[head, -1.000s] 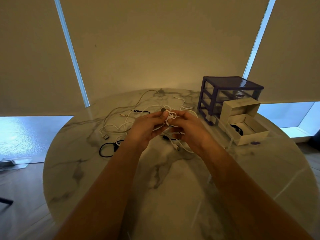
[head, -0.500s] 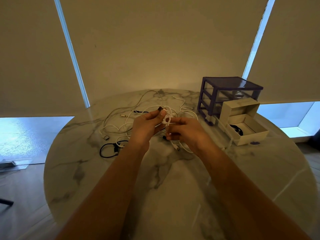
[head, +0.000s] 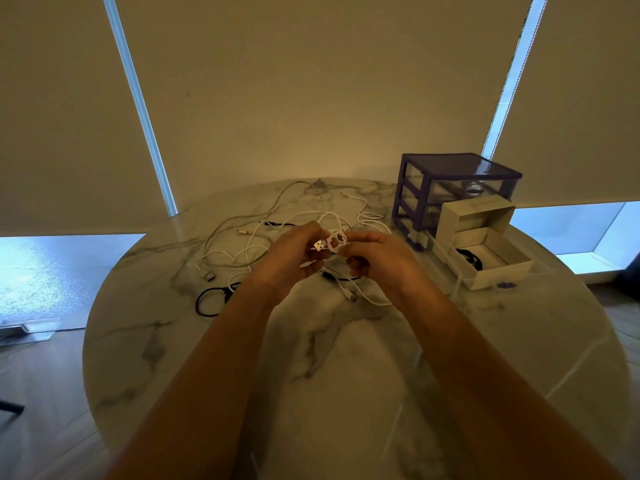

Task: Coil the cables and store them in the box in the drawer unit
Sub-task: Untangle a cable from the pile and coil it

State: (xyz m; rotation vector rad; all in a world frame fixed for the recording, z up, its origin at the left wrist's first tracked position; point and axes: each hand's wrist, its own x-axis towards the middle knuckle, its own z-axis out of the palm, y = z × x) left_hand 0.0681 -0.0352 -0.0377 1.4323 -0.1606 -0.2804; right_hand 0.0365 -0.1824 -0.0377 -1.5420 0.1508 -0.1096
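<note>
Held item: small white cable coil (head: 332,241), above table (head: 346,393) centre.
Grip: left hand (head: 294,258) and right hand (head: 377,261) both pinching it.
Box (head: 498,268): open, right of grip; right hand nearer.

body: person, two forearms and hands in view | left hand (head: 294,252): bare, no glove | right hand (head: 381,258): bare, no glove | sleeves: none visible, forearms uncovered
</note>
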